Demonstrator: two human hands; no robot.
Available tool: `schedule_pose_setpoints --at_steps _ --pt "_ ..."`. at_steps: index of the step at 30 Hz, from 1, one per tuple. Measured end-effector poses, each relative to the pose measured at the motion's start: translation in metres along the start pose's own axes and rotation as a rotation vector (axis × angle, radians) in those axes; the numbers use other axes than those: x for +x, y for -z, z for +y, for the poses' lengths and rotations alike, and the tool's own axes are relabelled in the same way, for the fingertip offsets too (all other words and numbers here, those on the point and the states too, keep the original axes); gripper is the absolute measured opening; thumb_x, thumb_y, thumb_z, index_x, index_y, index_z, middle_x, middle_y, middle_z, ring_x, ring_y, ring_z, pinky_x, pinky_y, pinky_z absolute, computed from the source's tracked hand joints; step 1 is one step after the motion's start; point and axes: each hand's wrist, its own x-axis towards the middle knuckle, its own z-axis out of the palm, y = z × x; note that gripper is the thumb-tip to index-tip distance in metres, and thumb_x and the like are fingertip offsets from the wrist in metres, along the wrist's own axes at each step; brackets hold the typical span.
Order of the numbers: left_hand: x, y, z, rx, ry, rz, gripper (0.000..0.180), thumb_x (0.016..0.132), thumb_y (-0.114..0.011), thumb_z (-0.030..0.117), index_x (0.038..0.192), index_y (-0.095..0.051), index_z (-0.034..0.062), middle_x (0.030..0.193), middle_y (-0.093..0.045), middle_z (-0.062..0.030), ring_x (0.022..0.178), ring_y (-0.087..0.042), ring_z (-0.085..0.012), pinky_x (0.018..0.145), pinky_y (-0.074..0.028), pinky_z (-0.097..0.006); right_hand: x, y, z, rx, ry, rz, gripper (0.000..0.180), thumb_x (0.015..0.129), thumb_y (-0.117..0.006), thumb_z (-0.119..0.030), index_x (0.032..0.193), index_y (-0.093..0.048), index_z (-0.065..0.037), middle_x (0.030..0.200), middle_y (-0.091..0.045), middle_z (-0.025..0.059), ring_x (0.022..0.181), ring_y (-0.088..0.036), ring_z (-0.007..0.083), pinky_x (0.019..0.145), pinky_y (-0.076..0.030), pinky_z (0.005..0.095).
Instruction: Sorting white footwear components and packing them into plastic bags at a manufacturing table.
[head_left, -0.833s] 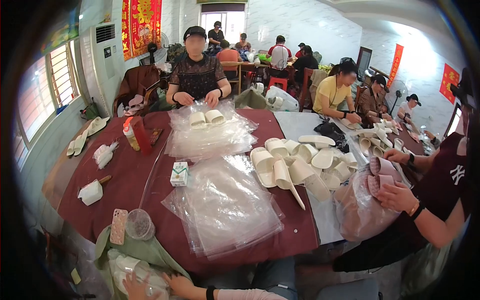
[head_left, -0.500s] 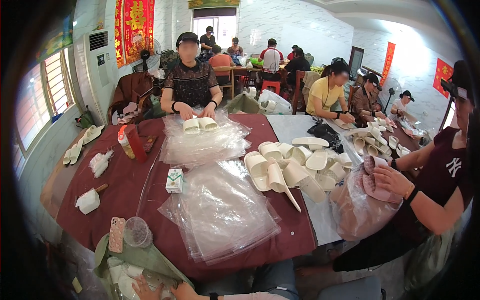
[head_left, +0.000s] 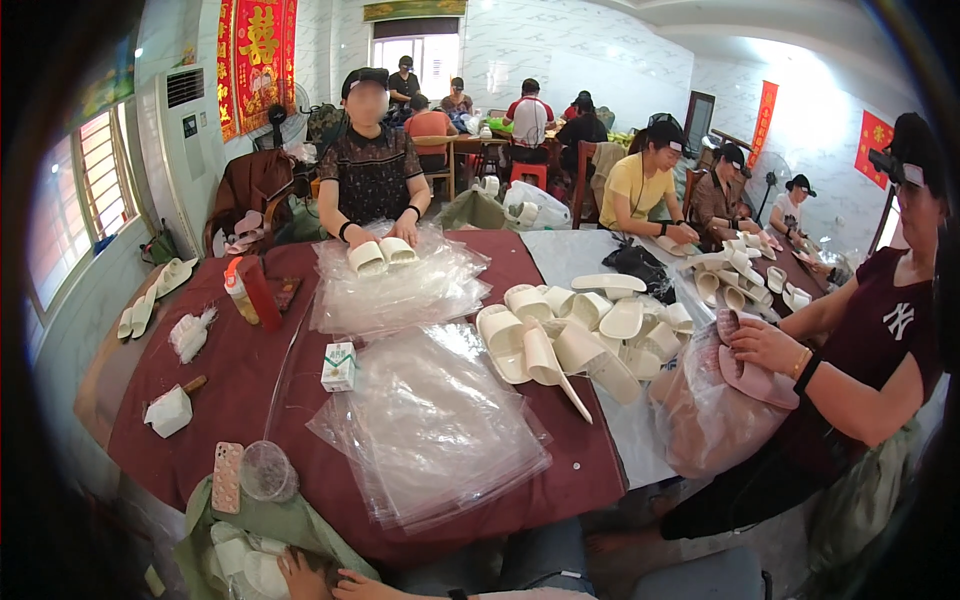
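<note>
At the lower edge, my left hand (head_left: 302, 577) lies against cream slippers (head_left: 266, 572), its visible fingers stretched out; its lower part is cut off by the frame. The slippers sit in clear plastic inside an open green sack (head_left: 322, 532). Just right of it, my right hand (head_left: 356, 586) rests at the sack's edge with its fingers extended and nothing visible in them. On the dark red tabletop ahead lies a stack of clear plastic bags (head_left: 440, 430), apart from both hands.
A patterned phone (head_left: 227, 478) and a clear plastic tub (head_left: 268, 472) stand beside the sack. Loose cream slippers (head_left: 580, 345) are heaped right of the bags. Across the table a person handles a slipper pair (head_left: 382, 256); at right another person holds pink slippers (head_left: 755, 378) over a bag.
My hands have shifted slightly right, uncovering more slippers in the sack. The view has turned a little. The person at right has moved a hand higher on the pink slippers.
</note>
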Motion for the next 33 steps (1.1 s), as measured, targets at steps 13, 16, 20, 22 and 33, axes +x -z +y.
schedule_pose_setpoints --at_steps 13,16,20,22,33 --pt "0.089 0.132 0.103 -0.628 -0.339 0.406 0.036 0.075 -0.066 0.009 0.111 -0.061 0.0079 0.116 -0.055 -0.015 0.102 -0.053 -0.0346 0.088 -0.042 -0.045 -0.094 0.082 0.084 -0.284 -0.608 0.614 0.037 0.082 -0.067 -0.016 0.117 -0.058 -0.007 0.116 -0.058 0.0152 0.102 -0.056 0.033 0.088 -0.045 0.0424" --pt "0.115 0.128 0.127 -0.668 -0.413 0.454 0.033 0.076 -0.065 0.013 0.109 -0.063 0.0119 0.114 -0.056 -0.0132 0.1 -0.056 -0.0308 0.084 -0.044 -0.043 -0.12 0.091 0.098 -0.378 -0.738 0.588 0.04 0.082 -0.067 -0.018 0.119 -0.057 -0.007 0.12 -0.056 0.0157 0.106 -0.054 0.0339 0.09 -0.043 0.0434" --pt "0.142 0.115 0.148 -0.678 -0.442 0.413 0.033 0.076 -0.066 0.012 0.109 -0.063 0.0109 0.118 -0.054 -0.0159 0.108 -0.051 -0.0347 0.091 -0.04 -0.045 -0.153 0.089 0.115 -0.488 -0.84 0.546 0.043 0.085 -0.064 -0.025 0.123 -0.055 -0.009 0.129 -0.052 0.0141 0.116 -0.048 0.0331 0.097 -0.038 0.0471" --pt "0.148 0.095 0.154 -0.605 -0.345 0.408 0.034 0.078 -0.065 0.02 0.111 -0.063 0.0128 0.122 -0.052 -0.0162 0.116 -0.046 -0.0356 0.098 -0.034 -0.051 -0.159 0.089 0.112 -0.561 -0.883 0.469 0.043 0.086 -0.063 -0.028 0.125 -0.055 -0.011 0.132 -0.05 0.0129 0.118 -0.047 0.0331 0.098 -0.037 0.0483" --pt "0.159 0.055 0.165 -0.529 -0.199 0.362 0.041 0.082 -0.064 0.033 0.12 -0.06 0.0175 0.13 -0.046 -0.0177 0.125 -0.036 -0.0405 0.105 -0.021 -0.06 -0.168 0.071 0.12 -0.631 -0.937 0.429 0.043 0.087 -0.061 -0.032 0.126 -0.057 -0.016 0.135 -0.05 0.0107 0.123 -0.044 0.0315 0.103 -0.032 0.0476"
